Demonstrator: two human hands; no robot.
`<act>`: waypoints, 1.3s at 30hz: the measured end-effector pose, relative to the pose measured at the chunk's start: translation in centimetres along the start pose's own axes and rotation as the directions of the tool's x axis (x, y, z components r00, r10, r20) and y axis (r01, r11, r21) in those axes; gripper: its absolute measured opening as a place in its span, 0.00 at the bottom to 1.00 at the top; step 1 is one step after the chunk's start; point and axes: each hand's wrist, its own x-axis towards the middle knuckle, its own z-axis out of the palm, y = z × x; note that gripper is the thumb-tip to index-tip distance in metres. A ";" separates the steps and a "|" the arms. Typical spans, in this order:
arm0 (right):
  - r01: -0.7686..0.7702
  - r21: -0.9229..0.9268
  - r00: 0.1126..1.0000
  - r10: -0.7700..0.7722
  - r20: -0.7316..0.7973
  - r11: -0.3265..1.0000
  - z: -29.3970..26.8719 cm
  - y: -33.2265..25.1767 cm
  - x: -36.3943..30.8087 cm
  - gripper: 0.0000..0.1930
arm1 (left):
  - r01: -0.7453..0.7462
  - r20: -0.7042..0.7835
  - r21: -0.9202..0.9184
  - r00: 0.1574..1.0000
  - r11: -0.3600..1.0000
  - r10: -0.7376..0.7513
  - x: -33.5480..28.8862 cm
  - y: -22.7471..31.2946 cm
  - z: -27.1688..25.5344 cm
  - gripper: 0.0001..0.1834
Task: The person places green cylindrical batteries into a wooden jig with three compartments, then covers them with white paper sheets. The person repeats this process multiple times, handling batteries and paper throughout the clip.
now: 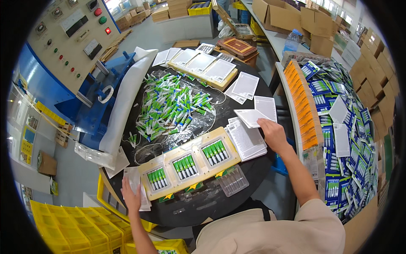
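Head view, looking down on the work. Pinched by an edge in the right grip [274, 134]: a white card [247, 117], tilted, over the card stack [246, 142] just beside the near tray's [207, 172] right end. Spread loosely at the tray's left end, over whitish sheets [133, 172]: the left grip [132, 195], apparently closed on nothing. In the tray, three windows, each with a row of green-and-white tubes [185, 167], none covered by a card.

Step in hand, as judged: picking a card for the filled windows. Called for next, probably: parting one card cleanly from the rest, then laying it square over a window without nudging the tubes.

Underneath, a round black desk [186, 215]. Beyond the tray, a loose tube heap [173, 103] on crumpled clear film; farther back, a second tray [198, 76] bearing white cards. Near the front edge, a clear blister [233, 181]. To the left, a blue machine [84, 122] with a control panel [55, 38]; lower left, yellow crates [76, 224]. To the right, a heap of blue-and-green packs [334, 165]; behind, cardboard boxes [317, 21].
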 end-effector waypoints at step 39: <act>-0.218 -0.195 0.757 0.292 0.585 0.956 6.0 -3.4 -1.4 0.29 | -0.608 0.427 0.346 0.780 0.715 0.457 -4.0 -6.5 -0.4 0.43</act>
